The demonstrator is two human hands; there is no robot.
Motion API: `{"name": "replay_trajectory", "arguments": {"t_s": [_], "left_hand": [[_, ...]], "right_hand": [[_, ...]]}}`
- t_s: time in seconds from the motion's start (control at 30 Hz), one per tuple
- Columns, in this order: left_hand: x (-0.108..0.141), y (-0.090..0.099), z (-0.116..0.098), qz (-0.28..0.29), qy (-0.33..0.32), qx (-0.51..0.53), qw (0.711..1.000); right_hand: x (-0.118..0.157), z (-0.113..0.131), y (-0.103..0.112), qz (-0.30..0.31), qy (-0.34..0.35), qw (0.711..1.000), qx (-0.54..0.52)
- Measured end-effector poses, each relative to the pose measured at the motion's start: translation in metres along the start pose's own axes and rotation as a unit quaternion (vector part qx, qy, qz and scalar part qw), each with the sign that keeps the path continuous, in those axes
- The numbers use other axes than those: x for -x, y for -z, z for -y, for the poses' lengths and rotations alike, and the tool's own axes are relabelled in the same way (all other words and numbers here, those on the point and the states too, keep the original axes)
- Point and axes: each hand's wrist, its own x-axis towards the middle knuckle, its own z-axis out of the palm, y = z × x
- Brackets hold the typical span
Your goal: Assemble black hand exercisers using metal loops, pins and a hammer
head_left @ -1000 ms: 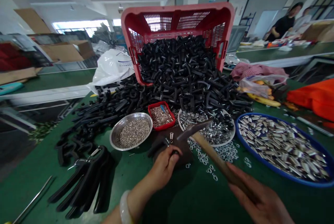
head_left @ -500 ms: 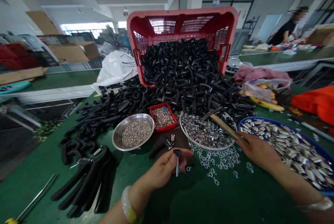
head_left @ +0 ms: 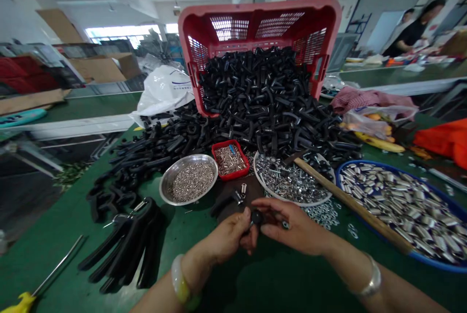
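Note:
My left hand (head_left: 229, 237) pinches a small black knob (head_left: 256, 217); its metal pin is mostly hidden now. Beside it, my right hand (head_left: 297, 228) has curved fingers spread around the knob's right side; whether they touch it I cannot tell. A hammer (head_left: 341, 191) with a wooden handle lies across a white plate (head_left: 260, 184) of metal fittings and a blue-rimmed tray (head_left: 443, 265) of metal sleeves. Just beyond my left hand, a black handle (head_left: 224, 200) and a small spring (head_left: 243, 189) rest on a dark pad (head_left: 255, 186).
Behind, a red crate (head_left: 255, 8) spills black handles (head_left: 255, 89) onto the green table. A steel bowl (head_left: 164, 191) and a red box (head_left: 239, 175) hold small metal parts. Assembled black handles (head_left: 127, 250) and a screwdriver (head_left: 54, 274) lie left. People (head_left: 412, 36) work far right.
My right hand has let go of the hammer, now lying across the plate and tray, and has moved left to the knob. My left hand has turned the knob.

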Motion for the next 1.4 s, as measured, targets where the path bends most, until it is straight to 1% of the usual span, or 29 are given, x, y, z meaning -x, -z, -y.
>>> {"name": "replay_trajectory", "arguments": {"t_s": [0.07, 0.13, 0.2, 0.23, 0.3, 0.37, 0.43, 0.5, 0.57, 0.63, 0.73, 0.8, 0.87, 0.9, 0.93, 0.97, 1.03, 1.07, 1.1, 1.13, 1.2, 1.27, 1.33, 1.4], "left_hand": [[0.0, 0.0, 0.003, -0.026, 0.016, 0.007, 1.0], [-0.001, -0.002, 0.004, -0.047, 0.024, 0.033, 0.998], [-0.001, -0.003, 0.001, -0.054, 0.023, 0.054, 0.997], [0.0, -0.002, -0.001, -0.054, 0.02, 0.053, 0.997], [0.002, -0.001, -0.004, -0.052, 0.017, 0.032, 0.998], [0.003, 0.001, -0.003, -0.064, 0.02, -0.015, 0.998], [0.003, 0.001, 0.0, -0.1, 0.004, -0.096, 0.99], [0.002, 0.0, 0.004, -0.142, -0.033, -0.201, 0.969], [0.001, -0.002, 0.006, -0.166, -0.061, -0.282, 0.943], [0.0, -0.004, 0.007, -0.169, -0.061, -0.325, 0.929], [0.001, -0.006, 0.007, -0.164, -0.044, -0.352, 0.921], [0.001, -0.005, 0.003, -0.147, -0.037, -0.358, 0.921], [0.001, 0.0, -0.004, -0.124, -0.033, -0.372, 0.919], [0.0, 0.005, -0.009, -0.129, -0.032, -0.391, 0.911], [-0.001, 0.012, -0.015, -0.151, -0.033, -0.421, 0.894], [-0.003, 0.019, -0.02, -0.186, -0.033, -0.46, 0.867], [-0.007, 0.034, -0.028, -0.261, -0.034, -0.548, 0.794], [-0.009, 0.041, -0.031, -0.278, -0.029, -0.585, 0.761], [-0.012, 0.047, -0.031, -0.277, -0.021, -0.615, 0.738], [-0.014, 0.051, -0.03, -0.263, -0.009, -0.636, 0.726], [-0.019, 0.055, -0.025, -0.229, 0.018, -0.655, 0.72], [-0.023, 0.056, -0.019, -0.214, 0.034, -0.659, 0.72], [-0.026, 0.056, -0.013, -0.225, 0.038, -0.654, 0.721], [-0.028, 0.057, -0.009, -0.245, 0.039, -0.638, 0.729]], "right_hand": [[0.001, -0.006, -0.004, 0.001, 0.001, 1.0, 0.029], [0.002, -0.009, -0.006, -0.031, -0.001, 0.998, 0.047], [0.001, -0.01, -0.007, -0.064, -0.016, 0.997, 0.025], [0.0, -0.011, -0.007, -0.071, -0.025, 0.997, 0.009], [-0.001, -0.012, -0.007, -0.062, -0.037, 0.997, -0.017], [-0.001, -0.014, -0.008, -0.049, -0.039, 0.998, -0.017], [0.0, -0.018, -0.011, -0.057, -0.036, 0.998, -0.001], [0.003, -0.022, -0.014, -0.07, -0.036, 0.997, 0.013], [0.007, -0.024, -0.017, -0.071, -0.039, 0.997, 0.013], [0.01, -0.024, -0.018, -0.061, -0.041, 0.997, 0.012], [0.013, -0.023, -0.018, -0.052, -0.05, 0.997, 0.017], [0.013, -0.024, -0.017, -0.043, -0.057, 0.997, -0.004], [0.011, -0.028, -0.014, -0.043, -0.065, 0.996, -0.041], [0.01, -0.031, -0.012, -0.05, -0.071, 0.995, -0.055], [0.008, -0.034, -0.01, -0.059, -0.078, 0.993, -0.061], [0.007, -0.037, -0.007, -0.069, -0.085, 0.992, -0.058], [0.005, -0.043, -0.002, -0.087, -0.1, 0.991, -0.035], [0.004, -0.046, 0.0, -0.095, -0.106, 0.99, -0.024], [0.004, -0.048, 0.001, -0.105, -0.11, 0.988, -0.017], [0.003, -0.05, 0.002, -0.118, -0.114, 0.986, -0.016], [0.001, -0.053, 0.003, -0.142, -0.117, 0.983, -0.022], [-0.002, -0.054, 0.002, -0.151, -0.112, 0.982, -0.027], [-0.006, -0.053, 0.0, -0.152, -0.104, 0.983, -0.022], [-0.01, -0.051, -0.003, -0.154, -0.094, 0.984, -0.011]]}}
